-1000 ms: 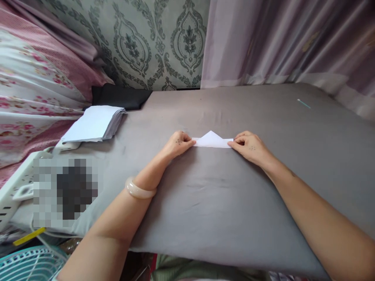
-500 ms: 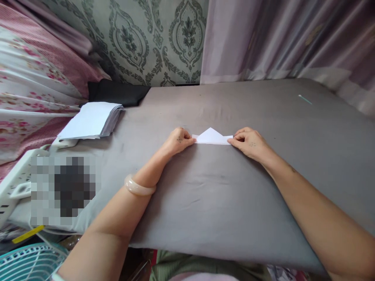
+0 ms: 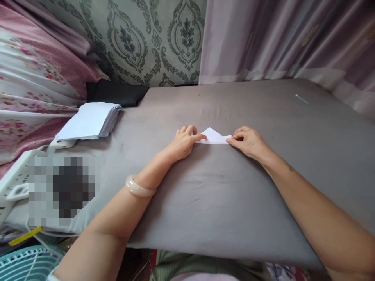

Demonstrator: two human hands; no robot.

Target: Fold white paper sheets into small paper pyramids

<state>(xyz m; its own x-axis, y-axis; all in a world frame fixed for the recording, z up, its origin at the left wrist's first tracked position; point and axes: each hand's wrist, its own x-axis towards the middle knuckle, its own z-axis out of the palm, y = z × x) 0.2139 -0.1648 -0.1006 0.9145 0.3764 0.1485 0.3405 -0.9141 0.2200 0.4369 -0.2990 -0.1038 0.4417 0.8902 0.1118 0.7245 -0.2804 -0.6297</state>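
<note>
Though straight-edged below, white paper [image 3: 213, 136] with pointed peak.

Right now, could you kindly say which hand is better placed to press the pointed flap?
Probably the left hand: its thumb overlaps the left of the pointed flap, while the right hand pinches the right end of the folded paper.

You wear a thick, glossy, cream-white bangle [image 3: 140, 190] on your left wrist. Small dark dots [image 3: 186, 150] mark the back of your left hand [image 3: 183, 144], and a similar cluster sits on your right hand [image 3: 248, 144]. Your right forearm bears a small dark mark [image 3: 290, 167]. A pale sleeve edge [image 3: 52, 276] shows near left; ribbed green cloth [image 3: 199, 259] and pale pink cloth [image 3: 205, 277] cover you at the near edge.
</note>
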